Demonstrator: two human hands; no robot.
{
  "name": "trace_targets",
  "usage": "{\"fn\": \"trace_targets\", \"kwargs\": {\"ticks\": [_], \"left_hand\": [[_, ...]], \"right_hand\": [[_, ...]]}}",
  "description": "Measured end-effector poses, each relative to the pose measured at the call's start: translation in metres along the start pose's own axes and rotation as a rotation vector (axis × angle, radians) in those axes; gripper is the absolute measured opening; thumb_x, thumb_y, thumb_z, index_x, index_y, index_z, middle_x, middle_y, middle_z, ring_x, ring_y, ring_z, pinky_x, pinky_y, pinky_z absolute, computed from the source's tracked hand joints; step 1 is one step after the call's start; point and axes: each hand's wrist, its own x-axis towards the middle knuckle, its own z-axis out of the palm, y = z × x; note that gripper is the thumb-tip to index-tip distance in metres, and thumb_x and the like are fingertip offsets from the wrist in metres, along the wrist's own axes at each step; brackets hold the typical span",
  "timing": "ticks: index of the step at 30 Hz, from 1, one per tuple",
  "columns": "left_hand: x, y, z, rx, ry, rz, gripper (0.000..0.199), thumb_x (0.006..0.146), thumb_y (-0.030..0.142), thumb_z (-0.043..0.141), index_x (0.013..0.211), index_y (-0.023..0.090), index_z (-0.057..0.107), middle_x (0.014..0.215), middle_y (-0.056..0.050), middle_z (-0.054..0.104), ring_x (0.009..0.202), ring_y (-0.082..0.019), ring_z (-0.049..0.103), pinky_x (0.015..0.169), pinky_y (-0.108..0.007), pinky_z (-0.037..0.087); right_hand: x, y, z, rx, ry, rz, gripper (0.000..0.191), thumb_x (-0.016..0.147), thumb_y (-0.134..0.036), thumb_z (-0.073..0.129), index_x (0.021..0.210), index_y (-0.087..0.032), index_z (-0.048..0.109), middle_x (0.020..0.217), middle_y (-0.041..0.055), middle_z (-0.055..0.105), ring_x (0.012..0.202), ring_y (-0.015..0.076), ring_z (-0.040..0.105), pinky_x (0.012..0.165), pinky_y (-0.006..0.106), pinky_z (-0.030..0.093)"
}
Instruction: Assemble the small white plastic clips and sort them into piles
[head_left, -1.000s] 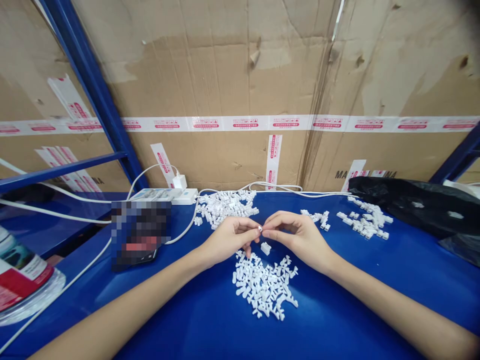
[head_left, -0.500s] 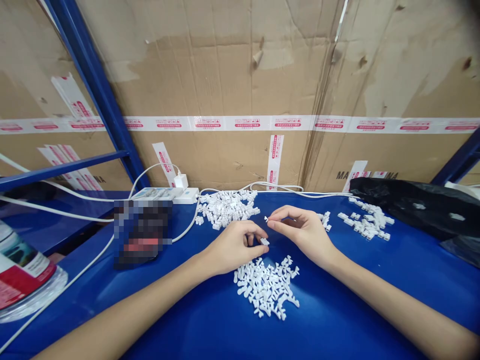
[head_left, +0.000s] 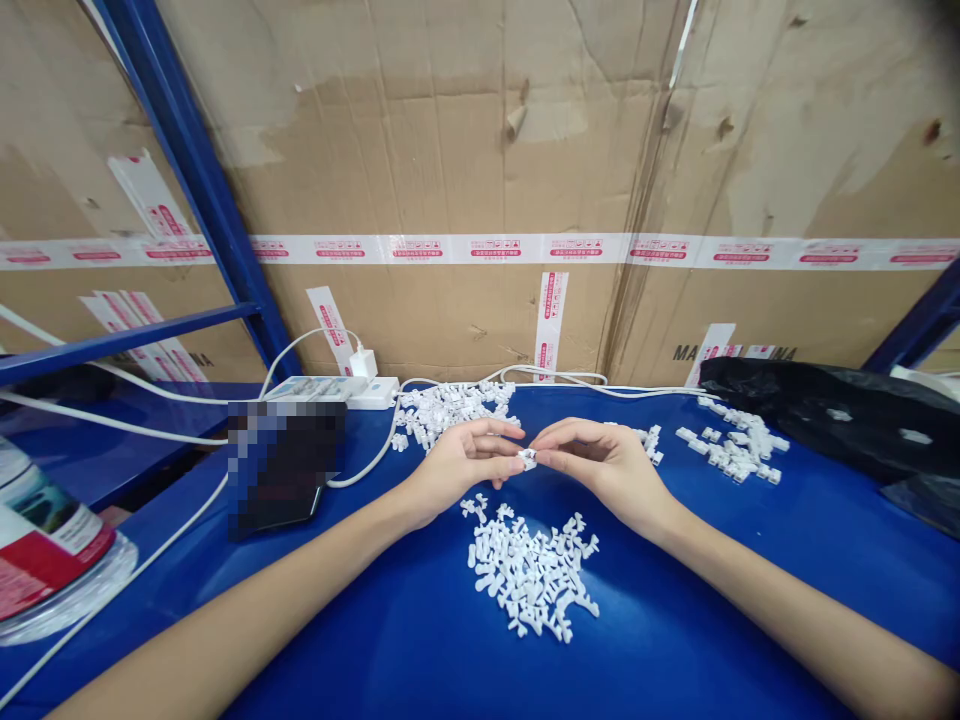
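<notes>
My left hand (head_left: 469,458) and my right hand (head_left: 592,455) meet fingertip to fingertip over the blue table (head_left: 390,610). Between them is a small white plastic piece (head_left: 527,459), pinched by both hands. Whether my right fingers also hold the smaller white part is hidden. Below the hands lies a loose pile of small white lever-like parts (head_left: 532,570). Behind my left hand is a heap of white blocky pieces (head_left: 450,405).
More white pieces (head_left: 739,440) lie at the right, beside a black plastic bag (head_left: 795,400). A power strip (head_left: 337,390), a dark device (head_left: 285,465), white cables and a clear labelled container (head_left: 52,550) are on the left. Cardboard (head_left: 450,150) stands behind.
My left hand has moved up and slightly back with its white piece, which now meets my right fingertips. My right hand has barely moved. The dark device's screen has lost its red patch.
</notes>
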Motion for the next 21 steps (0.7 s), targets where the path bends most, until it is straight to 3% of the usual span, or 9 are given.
{"fn": "trace_targets", "kwargs": {"ticks": [11,21], "left_hand": [[0.0001,-0.0025,-0.0019,-0.036,-0.026,-0.027,0.049,0.074,0.024,0.085,0.116,0.012,0.063,0.094,-0.009,0.074,0.064,-0.008,0.059,0.065,-0.025,0.046],[0.0004,-0.0036,-0.0025,-0.063,-0.028,-0.016,0.045,0.075,0.025,0.084,0.113,0.012,0.064,0.092,-0.007,0.072,0.063,-0.008,0.058,0.067,-0.026,0.045]], "right_hand": [[-0.0022,-0.0013,0.0004,-0.079,-0.029,-0.079,0.009,0.086,-0.032,0.076,0.086,-0.024,0.080,0.095,0.0050,0.075,0.088,0.0189,0.070,0.085,0.035,0.055],[-0.0021,-0.0028,-0.0010,-0.098,-0.038,-0.098,0.009,0.088,-0.029,0.073,0.088,-0.024,0.080,0.095,0.0049,0.074,0.088,0.0185,0.069,0.083,0.034,0.055]]}}
